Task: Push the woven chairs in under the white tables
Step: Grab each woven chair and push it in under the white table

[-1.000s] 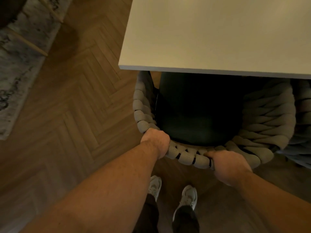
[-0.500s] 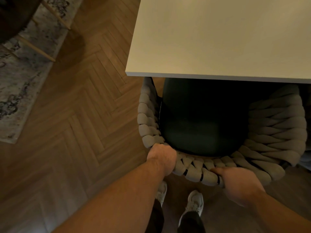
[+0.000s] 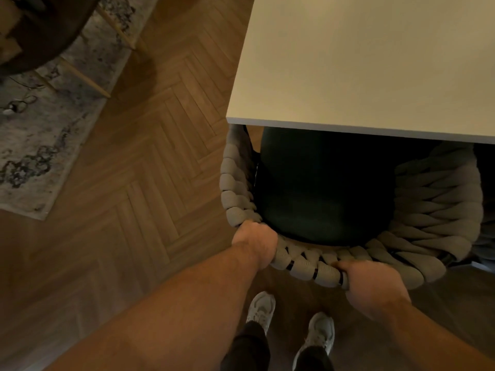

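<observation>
Parquet — hands grip chair.

A wooden floor laid in a herringbone pattern is seen across the view. At the upper left a pale rug with dark mottling is spread on it, with one corner lying on the boards at the left. A dark chair is cut off by the picture's edge, and its light wooden legs are seen over the rug. The woven chair is stood on the bare boards at the right, its dark seat partly covered by the white surface above. Two pale shoes are planted side by side on the floor just behind the woven chair, well apart from the rug.
</observation>
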